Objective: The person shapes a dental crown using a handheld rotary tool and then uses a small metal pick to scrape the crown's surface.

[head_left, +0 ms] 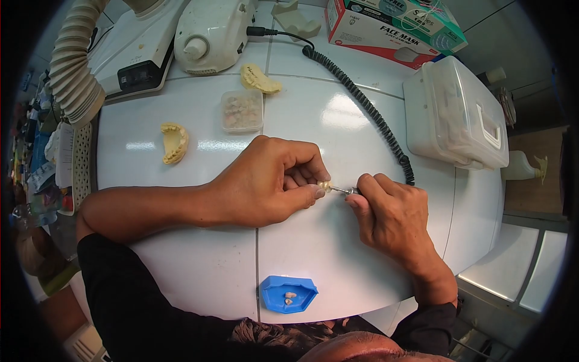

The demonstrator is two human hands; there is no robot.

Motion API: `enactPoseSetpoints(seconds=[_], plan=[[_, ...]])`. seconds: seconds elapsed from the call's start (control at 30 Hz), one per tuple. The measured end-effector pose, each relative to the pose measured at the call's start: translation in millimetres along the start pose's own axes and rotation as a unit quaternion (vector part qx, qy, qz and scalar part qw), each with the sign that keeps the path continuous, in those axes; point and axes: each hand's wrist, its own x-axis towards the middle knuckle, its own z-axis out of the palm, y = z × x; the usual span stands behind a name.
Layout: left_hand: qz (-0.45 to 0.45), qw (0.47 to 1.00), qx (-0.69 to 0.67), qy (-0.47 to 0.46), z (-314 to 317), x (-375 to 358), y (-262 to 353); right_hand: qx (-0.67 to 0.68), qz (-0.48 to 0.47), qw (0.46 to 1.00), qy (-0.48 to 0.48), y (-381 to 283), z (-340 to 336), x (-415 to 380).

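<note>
My left hand (265, 181) pinches a small yellowish dental piece (325, 186), likely a crown, between thumb and index finger. In my right hand (393, 211) is a rotary handpiece (350, 190), whose thin metal bur points left and meets the dental piece or sits just beside it; contact is too small to tell. Most of the handpiece's body is hidden by my fingers. Closer to my body, a blue tray (269, 305) holds a few small tooth-coloured pieces (290, 295). Beyond my left hand lie a yellow dental cast (174, 143) and a clear box (242, 123) of small pieces.
A coiled black cord (368, 99) runs from the white control unit (211, 36) toward my right hand. Another cast (260, 79) lies at the back. A ribbed hose (75, 72) hangs at left. White case (455, 114) and face mask box (386, 33) stand right.
</note>
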Motion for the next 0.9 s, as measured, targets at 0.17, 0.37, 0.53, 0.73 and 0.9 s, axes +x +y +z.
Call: enactPoseSetpoints(seconds=[0.17, 0.37, 0.53, 0.73, 0.9], plan=[[-0.007, 1.0, -0.017, -0.013, -0.5, 0.6, -1.2, 0.008, 0.006, 1.0, 0.004, 0.9, 0.7, 0.0], [-0.007, 0.999, -0.047, -0.014, 0.1, 1.2, -4.0, 0.023, -0.01, 1.0, 0.011, 2.4, 1.3, 0.4], [-0.001, 0.999, -0.044, -0.015, 0.4, 1.5, -5.0, 0.016, -0.013, 1.0, 0.016, 2.3, 1.7, 0.4], [0.002, 0.999, -0.047, -0.017, -0.3, 0.9, -3.1, 0.016, -0.01, 1.0, 0.011, 2.0, 1.2, 0.1], [0.007, 0.998, -0.069, -0.008, 1.1, 1.2, -5.0, 0.018, -0.011, 1.0, 0.012, 2.4, 0.8, 0.2]])
